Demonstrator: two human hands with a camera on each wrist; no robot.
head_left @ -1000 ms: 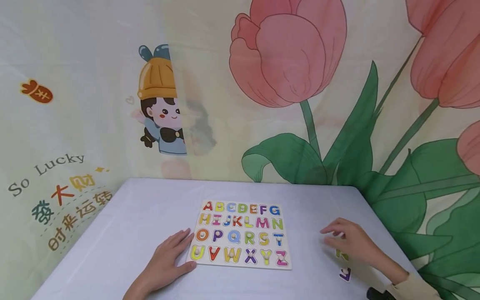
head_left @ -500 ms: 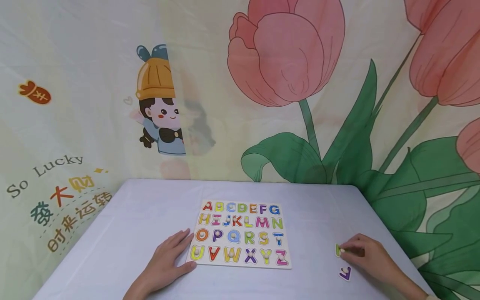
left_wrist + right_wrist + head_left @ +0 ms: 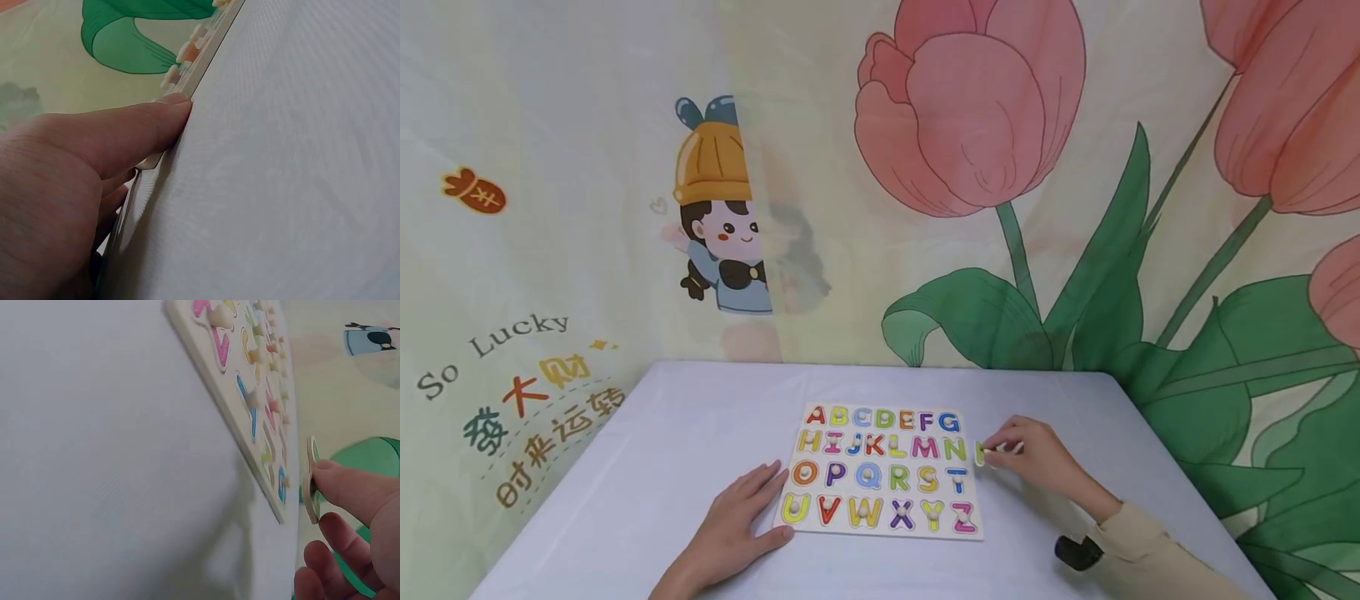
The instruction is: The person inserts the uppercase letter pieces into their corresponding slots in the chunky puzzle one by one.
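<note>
A white alphabet puzzle board (image 3: pixel 880 533) lies on the table, most of its coloured letters carrying small knobs. Along its left edge rests my left hand (image 3: pixel 730 521), fingers extended and thumb at the lower left corner; the left wrist view shows the thumb (image 3: pixel 144 128) against the board's edge. Just off the board's right side, my right hand (image 3: pixel 1037 454) pinches a green letter N puzzle piece (image 3: pixel 980 454) between thumb and fingers. The right wrist view shows this letter piece (image 3: pixel 311 487) edge-on, raised above the table. The N spot (image 3: pixel 955 450) on the board shows no knob.
A black wrist camera (image 3: pixel 1077 552) sits below the right sleeve (image 3: pixel 1142 533). White cloth covers the table (image 3: pixel 700 408), and a printed curtain (image 3: pixel 820 125) with tulips hangs behind its far edge.
My right hand took hold of the green N piece and carried it left, up to the board. The purple F piece on the table is now out of sight. My left hand stays put.
</note>
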